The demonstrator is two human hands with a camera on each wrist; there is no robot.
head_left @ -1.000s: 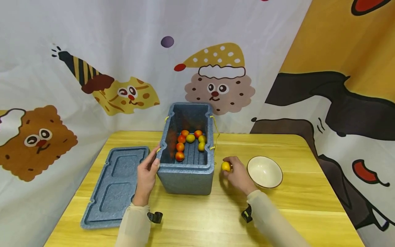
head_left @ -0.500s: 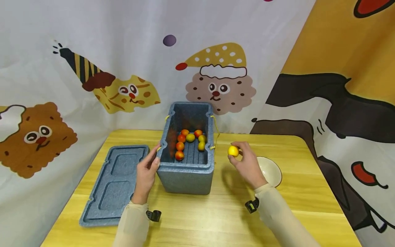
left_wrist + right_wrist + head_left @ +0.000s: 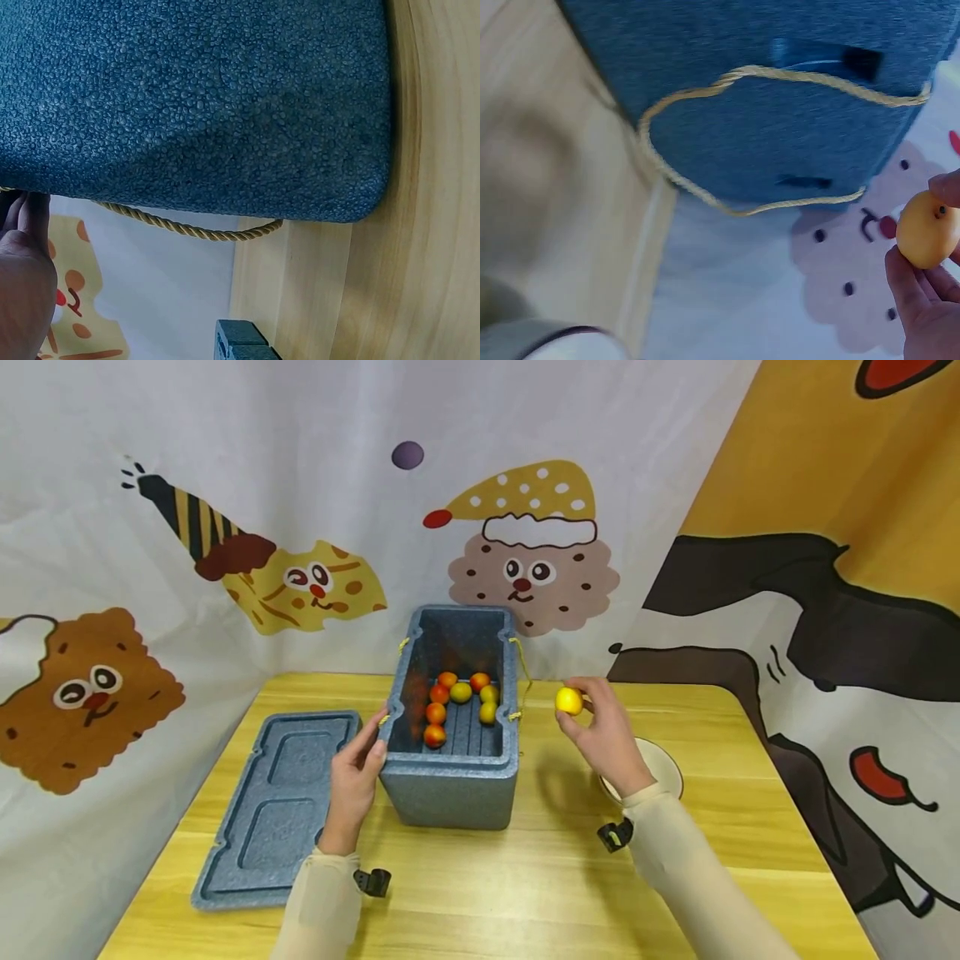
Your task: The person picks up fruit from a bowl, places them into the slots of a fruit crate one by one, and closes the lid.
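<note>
In the head view, an open grey-blue foam box (image 3: 450,793) stands mid-table, with several small red-orange fruits (image 3: 435,713) and yellow-green fruits (image 3: 461,692) on its floor. My left hand (image 3: 356,785) holds its near left corner, thumb at the front and fingers along the side. To the right of the box, my right hand (image 3: 606,735) pinches a small round yellow fruit (image 3: 568,700) between thumb and fingers, above the table. The right wrist view shows this yellow fruit (image 3: 925,231) with a dark spot at one end. A cream bowl (image 3: 663,767) is partly hidden by the right hand.
The box's lid (image 3: 281,810) lies on the wooden table (image 3: 480,902) at the left. A yellow rope handle (image 3: 697,91) loops off the box's right side, and another rope (image 3: 187,229) hangs on its left. Behind the table hangs a printed curtain (image 3: 315,427).
My right hand has lifted the yellow fruit from low beside the box, up and slightly right, partly covering the bowl. My left hand stays at the box corner.
</note>
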